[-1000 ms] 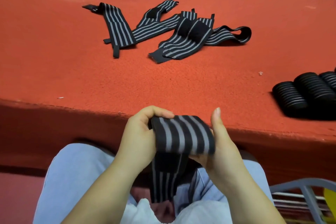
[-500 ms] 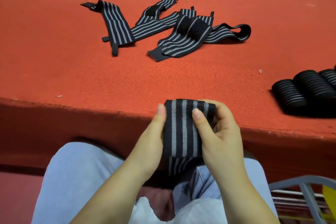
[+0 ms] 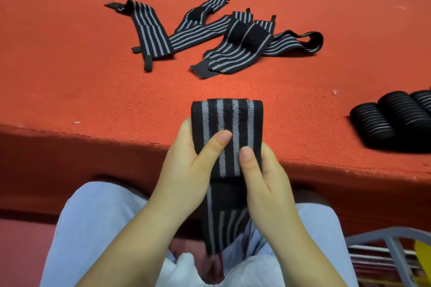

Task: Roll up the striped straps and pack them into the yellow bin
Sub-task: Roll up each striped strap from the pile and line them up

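Since a moment ago, both hands have lifted the strap higher, and more of it now shows flat and upright above the thumbs. From the head camera, the left hand (image 3: 184, 168) and the right hand (image 3: 265, 177) hold the striped strap (image 3: 227, 137) between them, with curled fingers behind it and both thumbs pressing on its front. Its loose end hangs down over the lap. This strap is only partly rolled, so I think this roll is about halfway done. Farther back on the red table (image 3: 70, 53) lies a pile of flat straps (image 3: 221, 37), not yet rolled. Near the right edge sit finished rolls (image 3: 394, 121), side by side on the table, not packed yet. A bit of yellow (image 3: 423, 251) shows low at the right; it may be the bin, but I cannot tell.
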